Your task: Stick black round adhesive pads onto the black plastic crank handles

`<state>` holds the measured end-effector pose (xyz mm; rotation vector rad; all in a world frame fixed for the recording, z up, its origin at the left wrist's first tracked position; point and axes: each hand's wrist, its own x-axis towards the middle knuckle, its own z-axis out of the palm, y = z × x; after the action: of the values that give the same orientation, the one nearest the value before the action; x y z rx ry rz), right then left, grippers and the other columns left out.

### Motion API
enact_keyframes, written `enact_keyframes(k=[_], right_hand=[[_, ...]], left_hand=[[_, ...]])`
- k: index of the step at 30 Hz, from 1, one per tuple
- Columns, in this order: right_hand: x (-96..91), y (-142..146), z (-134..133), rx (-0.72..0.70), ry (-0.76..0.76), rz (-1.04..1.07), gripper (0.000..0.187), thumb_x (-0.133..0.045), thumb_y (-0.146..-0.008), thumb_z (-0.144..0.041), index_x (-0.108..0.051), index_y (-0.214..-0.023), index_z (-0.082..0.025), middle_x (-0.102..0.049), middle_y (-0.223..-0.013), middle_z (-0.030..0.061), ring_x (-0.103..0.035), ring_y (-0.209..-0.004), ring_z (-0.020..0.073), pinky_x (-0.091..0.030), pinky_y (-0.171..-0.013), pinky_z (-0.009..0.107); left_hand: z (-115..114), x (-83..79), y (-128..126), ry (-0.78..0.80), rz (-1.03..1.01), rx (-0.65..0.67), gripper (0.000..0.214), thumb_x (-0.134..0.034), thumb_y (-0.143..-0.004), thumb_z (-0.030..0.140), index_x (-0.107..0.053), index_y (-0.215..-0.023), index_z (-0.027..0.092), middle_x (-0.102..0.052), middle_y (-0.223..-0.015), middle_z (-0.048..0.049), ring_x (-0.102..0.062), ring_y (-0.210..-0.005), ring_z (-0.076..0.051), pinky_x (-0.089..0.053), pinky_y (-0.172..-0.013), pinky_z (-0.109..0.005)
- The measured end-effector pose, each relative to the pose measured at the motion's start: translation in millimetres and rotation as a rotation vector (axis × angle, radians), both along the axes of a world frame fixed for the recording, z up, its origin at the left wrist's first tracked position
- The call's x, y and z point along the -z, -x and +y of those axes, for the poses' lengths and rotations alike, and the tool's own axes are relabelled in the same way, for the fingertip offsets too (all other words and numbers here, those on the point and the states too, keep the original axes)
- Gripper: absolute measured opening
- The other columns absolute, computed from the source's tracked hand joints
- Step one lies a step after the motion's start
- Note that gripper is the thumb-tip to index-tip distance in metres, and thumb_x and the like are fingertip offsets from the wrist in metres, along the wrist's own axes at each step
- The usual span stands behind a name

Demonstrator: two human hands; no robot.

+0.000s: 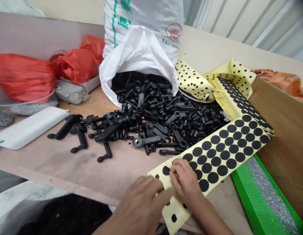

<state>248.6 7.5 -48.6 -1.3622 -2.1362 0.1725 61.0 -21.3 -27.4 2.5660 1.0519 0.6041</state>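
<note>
Sticker sheet point(178, 205), lower centre-right of frame: thin, light, floppy. Dots point(216, 161) likely tacky, so peel from edge. Left hand point(141, 204) loosely curled, pinning sheet's lower end. Right hand point(187, 184) fingertips bunched at dot's edge; actual grip hidden, cannot tell.

Mostly matt paper, plastic and bare wood from where I sit.
The sheet point(233, 148) looks like smooth pale-yellow backing paper. Its black dots point(206, 145) are flat and matt; foam or felt, I can't tell. The parts point(161, 114) are black plastic, some with a slight sheen. The sack point(139, 52) is white woven plastic cloth, the bags point(21, 76) thin, glossy, crinkled red film. The table point(68, 163) is unfinished, scuffed board. The tray point(249, 199) is glossy green perforated plastic holding dull grey metal bits point(269, 192).
</note>
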Motion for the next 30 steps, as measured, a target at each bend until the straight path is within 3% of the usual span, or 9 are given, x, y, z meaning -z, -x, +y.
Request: enact_keyframes(k=[4,10,17,22,26,28,30], right_hand=[[-0.8,-1.1,0.4,-0.005,0.012,0.049,0.017,-0.041,-0.083,-0.006,-0.046,-0.074,-0.02,-0.053,-0.079,0.0051,-0.049,-0.073,0.0181,-0.042,-0.062,0.031],[0.1,-2.1,-0.8,-0.047,0.03,0.071,0.018,-0.04,-0.084,-0.006,-0.045,-0.073,-0.019,-0.052,-0.077,0.0047,-0.047,-0.072,0.018,-0.04,-0.063,0.032],[4.5,-0.5,-5.6,-0.093,-0.024,0.0,0.017,-0.038,-0.085,-0.004,-0.045,-0.077,-0.017,-0.053,-0.083,0.0073,-0.048,-0.076,0.0192,-0.04,-0.067,0.036],[2.8,2.1,-4.7,-0.143,-0.058,0.014,0.017,-0.039,-0.083,-0.002,-0.046,-0.081,-0.017,-0.057,-0.085,0.0081,-0.051,-0.079,0.0213,-0.042,-0.068,0.037],[-4.7,-0.8,-2.8,-0.158,-0.057,0.122,0.019,-0.038,-0.082,-0.003,-0.042,-0.078,-0.02,-0.058,-0.08,0.0061,-0.055,-0.076,0.0205,-0.046,-0.066,0.035],[-7.9,-5.4,-3.3,-0.155,0.012,0.19,0.019,-0.039,-0.081,-0.004,-0.04,-0.077,-0.022,-0.06,-0.08,0.0046,-0.059,-0.079,0.0202,-0.049,-0.066,0.032],[-8.2,-11.0,-5.0,-0.131,0.106,0.24,0.018,-0.042,-0.08,-0.005,-0.041,-0.078,-0.023,-0.063,-0.083,0.0046,-0.061,-0.09,0.0216,-0.052,-0.071,0.031]], left_hand=[[30.7,13.6,-20.0,-0.097,0.255,-0.076,0.037,-0.046,-0.077,-0.001,-0.057,-0.106,0.019,-0.059,-0.081,-0.0049,-0.054,-0.071,-0.022,-0.047,-0.06,-0.037],[30.0,16.5,-30.1,-0.121,0.381,-0.114,0.029,-0.045,-0.08,0.005,-0.057,-0.103,0.017,-0.058,-0.082,-0.0053,-0.053,-0.072,-0.025,-0.042,-0.059,-0.037],[28.4,18.2,-34.5,-0.083,0.382,-0.138,0.025,-0.047,-0.077,0.004,-0.058,-0.095,0.018,-0.058,-0.081,-0.0059,-0.054,-0.073,-0.025,-0.041,-0.059,-0.036],[35.1,12.0,-14.3,0.04,0.13,-0.119,0.025,-0.045,-0.077,0.003,-0.059,-0.088,0.02,-0.059,-0.079,-0.0045,-0.055,-0.074,-0.021,-0.046,-0.063,-0.032],[55.5,0.1,8.3,-0.183,0.017,-0.291,0.032,-0.035,-0.085,0.006,-0.056,-0.108,0.014,-0.06,-0.079,-0.0073,-0.056,-0.074,-0.021,-0.048,-0.066,-0.033],[72.0,-6.7,10.8,-0.299,0.107,-0.343,0.036,-0.036,-0.086,0.007,-0.053,-0.117,0.011,-0.062,-0.094,-0.0119,-0.056,-0.084,-0.024,-0.049,-0.073,-0.036],[89.8,-13.9,7.0,-0.305,0.232,-0.328,0.044,-0.037,-0.082,0.003,-0.049,-0.124,0.011,-0.062,-0.107,-0.0138,-0.055,-0.093,-0.026,-0.048,-0.077,-0.037]])
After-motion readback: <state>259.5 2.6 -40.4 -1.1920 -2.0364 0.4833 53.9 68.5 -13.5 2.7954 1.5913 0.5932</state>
